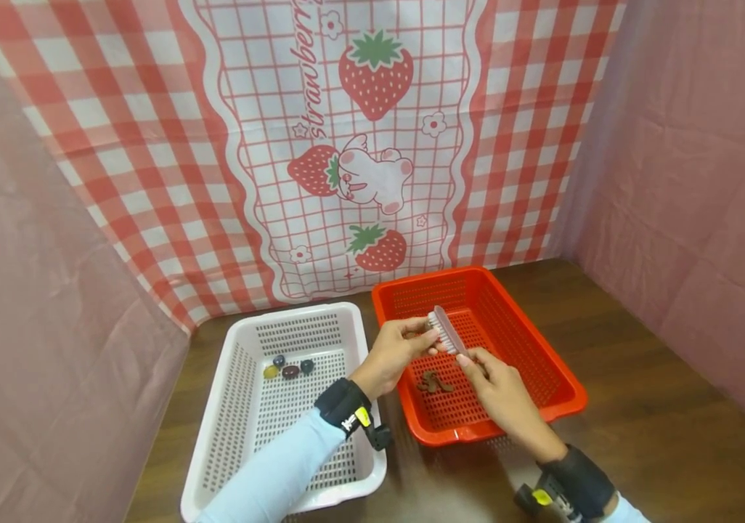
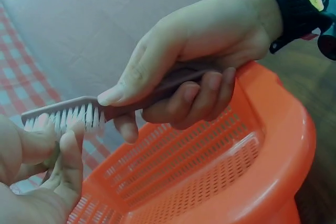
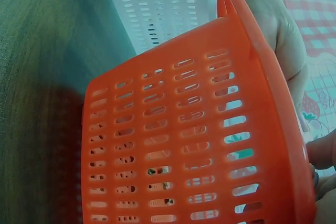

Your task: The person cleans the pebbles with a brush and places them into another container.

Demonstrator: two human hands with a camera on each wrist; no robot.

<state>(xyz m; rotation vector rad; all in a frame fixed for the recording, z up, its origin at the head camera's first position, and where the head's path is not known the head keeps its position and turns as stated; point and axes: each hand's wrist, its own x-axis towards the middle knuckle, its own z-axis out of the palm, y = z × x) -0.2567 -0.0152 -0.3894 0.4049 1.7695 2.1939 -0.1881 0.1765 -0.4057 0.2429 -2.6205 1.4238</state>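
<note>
Over the red basket (image 1: 558,381), my right hand (image 1: 506,392) grips the mauve handle of a scrub brush (image 1: 452,330) with white bristles. The left wrist view shows my right hand (image 2: 184,61) wrapped around the handle, thumb along its top. My left hand (image 1: 392,352) is at the bristles, and in the left wrist view its thumb and fingers pinch a small olive-coloured piece (image 2: 54,156), mostly hidden by the fingers. Several brown pieces (image 1: 434,383) lie on the red basket's floor. The right wrist view mostly shows the basket's outer wall (image 3: 157,108).
A white basket (image 1: 216,407) stands to the left, under my left forearm, with several smooth stones (image 1: 290,372) inside. Both baskets sit on a dark wooden table (image 1: 660,407). Behind hangs a strawberry-print cloth (image 1: 372,160); pink cloth (image 1: 699,181) covers the sides.
</note>
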